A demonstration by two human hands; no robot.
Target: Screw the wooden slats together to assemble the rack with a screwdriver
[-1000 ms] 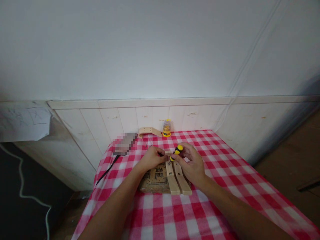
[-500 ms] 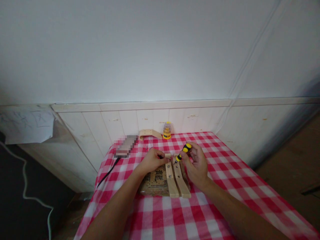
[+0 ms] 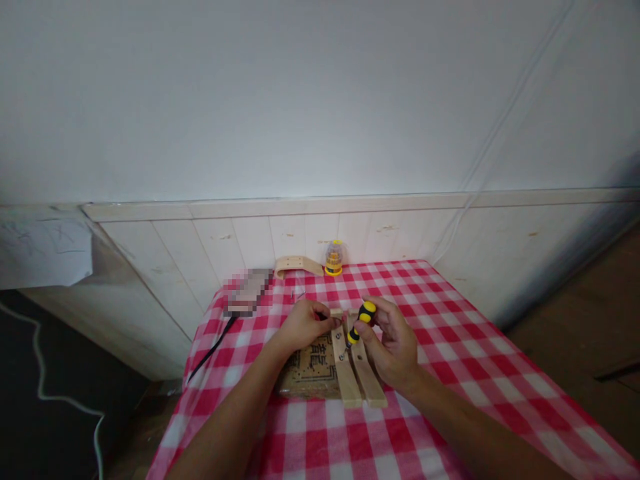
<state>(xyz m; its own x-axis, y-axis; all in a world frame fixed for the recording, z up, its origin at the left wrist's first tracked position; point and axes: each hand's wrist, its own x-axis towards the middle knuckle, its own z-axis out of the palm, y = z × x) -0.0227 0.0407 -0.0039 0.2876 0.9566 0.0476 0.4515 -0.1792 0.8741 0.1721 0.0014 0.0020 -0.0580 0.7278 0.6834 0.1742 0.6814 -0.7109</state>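
Note:
In my right hand (image 3: pixel 393 343) is a yellow-and-black screwdriver (image 3: pixel 364 320), tilted with its tip down at a screw in the left of two pale wooden strips (image 3: pixel 353 390). The strips lie side by side across a brown block with dark printed characters (image 3: pixel 313 367). Dark screws or holes show along both strips. My left hand (image 3: pixel 307 325) is closed at the far end of the left strip, fingers pinched together. Whether it grips the strip or some small part there, I cannot make out.
A bent wooden piece with holes (image 3: pixel 299 265) stands at the back by the wall. Beside it is a yellow-based clear bit case (image 3: pixel 333 259). A blurred-out flat object (image 3: pixel 250 291) with a black strap lies at the left. A red-and-white checked cloth (image 3: pixel 320 440) covers the table.
My right hand has brought the screwdriver down and slightly left, its tip going from near the right strip's upper hole to the left strip's lower screw. My left hand stays at the strip's far end.

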